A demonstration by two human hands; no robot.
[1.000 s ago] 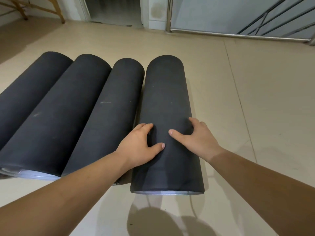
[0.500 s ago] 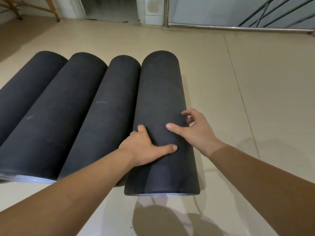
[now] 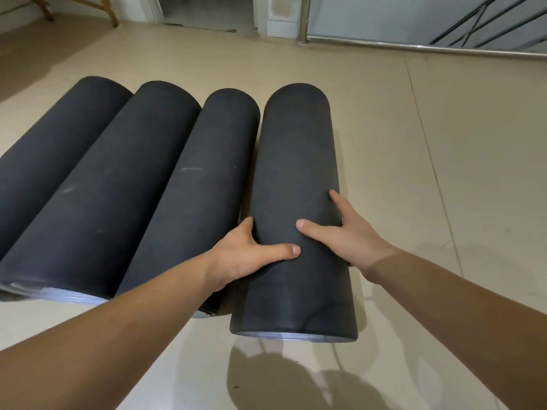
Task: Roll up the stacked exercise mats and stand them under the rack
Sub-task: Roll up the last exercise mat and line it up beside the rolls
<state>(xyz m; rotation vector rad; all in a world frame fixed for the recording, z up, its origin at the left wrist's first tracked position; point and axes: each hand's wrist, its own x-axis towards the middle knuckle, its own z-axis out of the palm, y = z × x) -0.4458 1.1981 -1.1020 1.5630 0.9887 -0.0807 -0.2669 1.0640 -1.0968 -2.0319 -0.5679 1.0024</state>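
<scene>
Four rolled mats lie side by side on the tiled floor (image 3: 444, 179); the rightmost roll (image 3: 296, 173) is the one in hand, lying lengthways away from me with its near end toward the camera, just beside its neighbour. The left hand (image 3: 242, 258) clasps its left flank, thumb laid across the top and fingers tucked down into the gap between the two rolls, where I cannot see them; the right hand (image 3: 343, 238) cups the right flank, thumb on top and fingers curved down the side. I judge the roll bulky rather than heavy, soft foam with a matte skin that should not slip; the risk is its loosening if the hold is slack, so I would keep both hands around the middle, then shift one under the near end to tip it upright. The three other rolls (image 3: 124, 187) crowd the left side, so any swing must go right, where bare floor lies; farther off stand a steel railing (image 3: 414, 45), a doorway (image 3: 207, 10) and wooden legs (image 3: 111, 13); no rack is in view.
</scene>
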